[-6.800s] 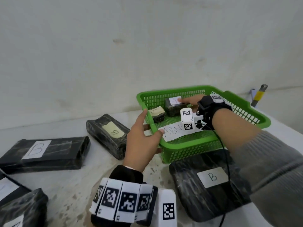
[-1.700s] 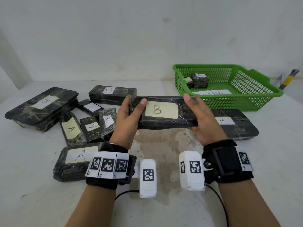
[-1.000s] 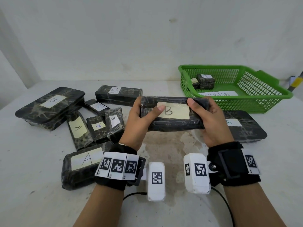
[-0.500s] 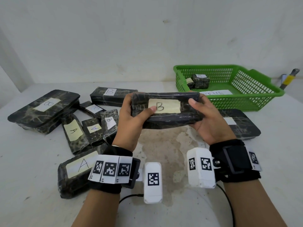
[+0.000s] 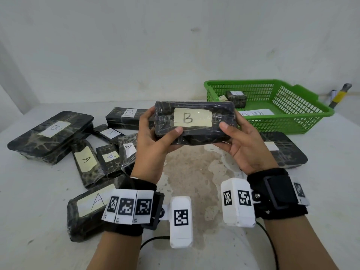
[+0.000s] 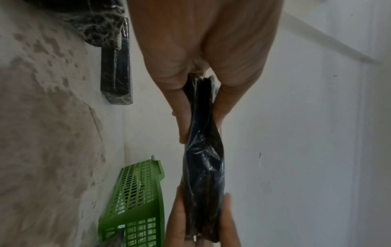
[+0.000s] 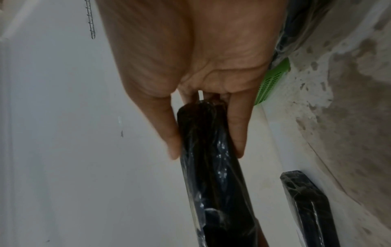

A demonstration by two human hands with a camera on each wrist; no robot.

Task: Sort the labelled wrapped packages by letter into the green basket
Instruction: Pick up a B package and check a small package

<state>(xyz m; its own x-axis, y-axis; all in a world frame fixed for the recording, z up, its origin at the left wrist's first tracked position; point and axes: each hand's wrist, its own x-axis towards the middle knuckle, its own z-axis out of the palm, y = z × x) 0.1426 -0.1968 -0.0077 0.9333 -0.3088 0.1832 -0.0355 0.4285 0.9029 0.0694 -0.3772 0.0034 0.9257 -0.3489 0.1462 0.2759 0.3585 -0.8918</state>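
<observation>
head view: one b package in hand, most of the pile unsorted

head view shows both hands lifting a wrapped package marked b (image 5: 194,121) clear of the desk (image 5: 194,182), label up. the left hand (image 5: 153,141) clamps its left end, thumb on top beside the label and fingers underneath; the right hand (image 5: 239,145) does the same at the right end. the wrist views agree: thumb on one face, fingers on the other, the package pinched between them.

the green basket (image 5: 303,98) sits at the desk's far right corner, well apart from the held package. inside it i can make out a small package labelled a (image 5: 236,95), a second small one (image 5: 222,98) just beside it whose letter is too small to read, and a white paper slip (image 5: 257,113) on the basket floor.

still out on the desk: a large flat b package (image 5: 52,135) toward the left edge, another b package (image 5: 124,117) behind the left hand, two a packages (image 5: 85,162) (image 5: 109,158) side by side, a further small b (image 5: 128,151), one with an unreadable label (image 5: 109,133), and a big a package (image 5: 87,209) near the front edge. a wide flat package (image 5: 282,151) lies in front of the basket, its letter not legible.

my judgement: the sort is at an early stage, about two items in and at least eight left, the held b likely the next to go to the basket.
</observation>
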